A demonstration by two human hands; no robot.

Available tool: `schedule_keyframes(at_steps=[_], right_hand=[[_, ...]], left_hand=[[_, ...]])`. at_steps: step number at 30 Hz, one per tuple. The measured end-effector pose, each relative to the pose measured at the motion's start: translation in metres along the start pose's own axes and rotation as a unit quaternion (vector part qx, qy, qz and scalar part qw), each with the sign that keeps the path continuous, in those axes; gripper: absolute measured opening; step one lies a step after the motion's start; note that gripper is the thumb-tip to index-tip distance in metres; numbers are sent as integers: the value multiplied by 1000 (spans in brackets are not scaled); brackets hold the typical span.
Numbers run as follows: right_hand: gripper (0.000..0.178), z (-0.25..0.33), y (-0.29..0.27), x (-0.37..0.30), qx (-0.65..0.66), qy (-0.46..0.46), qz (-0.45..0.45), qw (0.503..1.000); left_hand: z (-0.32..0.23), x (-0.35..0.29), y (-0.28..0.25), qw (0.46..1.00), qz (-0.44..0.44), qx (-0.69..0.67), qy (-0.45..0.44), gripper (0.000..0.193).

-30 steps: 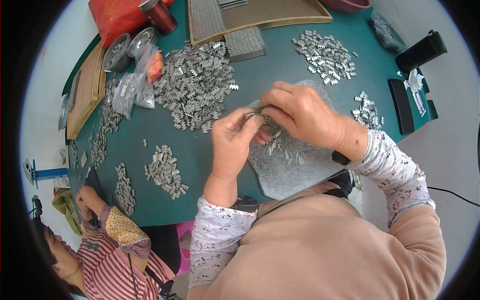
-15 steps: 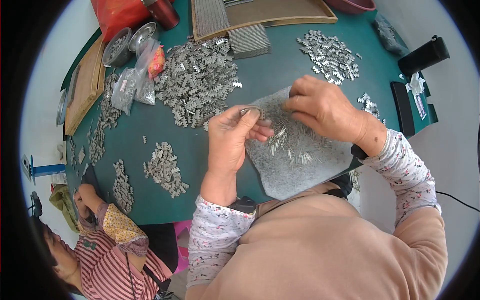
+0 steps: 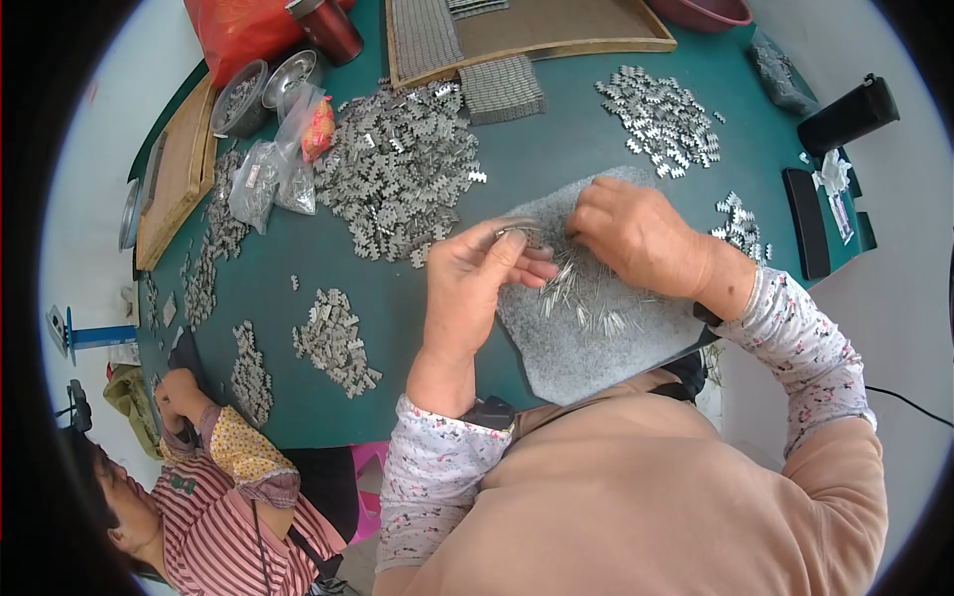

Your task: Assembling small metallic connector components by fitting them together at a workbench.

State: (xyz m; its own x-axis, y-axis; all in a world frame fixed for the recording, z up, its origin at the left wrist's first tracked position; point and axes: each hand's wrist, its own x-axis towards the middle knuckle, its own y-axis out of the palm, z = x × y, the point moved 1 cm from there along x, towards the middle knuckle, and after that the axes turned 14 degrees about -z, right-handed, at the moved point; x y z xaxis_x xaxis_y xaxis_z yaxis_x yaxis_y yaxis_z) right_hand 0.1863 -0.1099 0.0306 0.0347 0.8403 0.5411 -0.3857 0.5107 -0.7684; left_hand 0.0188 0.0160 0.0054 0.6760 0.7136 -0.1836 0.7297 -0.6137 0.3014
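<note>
My left hand (image 3: 465, 283) is closed, thumb over bent fingers, on a small grey metal piece (image 3: 521, 227) whose exact shape I cannot make out. Just to its right, my right hand (image 3: 641, 238) hovers above a grey felt-like mat (image 3: 586, 363) with its fingers pinched together; whatever is between the fingertips is hidden. Thin silvery pins (image 3: 564, 290) lie scattered on the mat beneath both hands. Beyond my left hand spreads a large heap of toothed metal pieces (image 3: 393, 169) on the green table.
Smaller heaps of metal pieces (image 3: 661, 117) lie around the table. At the back are a wooden tray (image 3: 556, 45), a linked metal slab (image 3: 503, 89) and a red flask (image 3: 328, 30). A black bottle (image 3: 850, 114) lies at right. A co-worker (image 3: 224, 487) sits at left.
My right hand has come down slightly toward the mat, its fingers still pinched. The left hand keeps its hold on the metal piece. The whole view has shifted a little.
</note>
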Motion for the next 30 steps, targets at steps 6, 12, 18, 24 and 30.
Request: schedule_keyframes(at_steps=[6, 12, 18, 24, 30], right_hand=[[8, 17, -2, 23, 155, 164, -90, 970], [10, 20, 3, 23, 142, 144, -74, 977], [11, 21, 2, 24, 127, 118, -65, 983], [18, 23, 3, 26, 57, -5, -81, 995], [23, 27, 8, 29, 70, 37, -91, 993]], left_hand=[[2, -4, 3, 997, 25, 43, 54, 20], [3, -5, 7, 994, 29, 66, 87, 17], [3, -5, 7, 991, 28, 88, 97, 14], [7, -4, 10, 974, 12, 149, 171, 11], [1, -4, 6, 988, 3, 114, 105, 13]])
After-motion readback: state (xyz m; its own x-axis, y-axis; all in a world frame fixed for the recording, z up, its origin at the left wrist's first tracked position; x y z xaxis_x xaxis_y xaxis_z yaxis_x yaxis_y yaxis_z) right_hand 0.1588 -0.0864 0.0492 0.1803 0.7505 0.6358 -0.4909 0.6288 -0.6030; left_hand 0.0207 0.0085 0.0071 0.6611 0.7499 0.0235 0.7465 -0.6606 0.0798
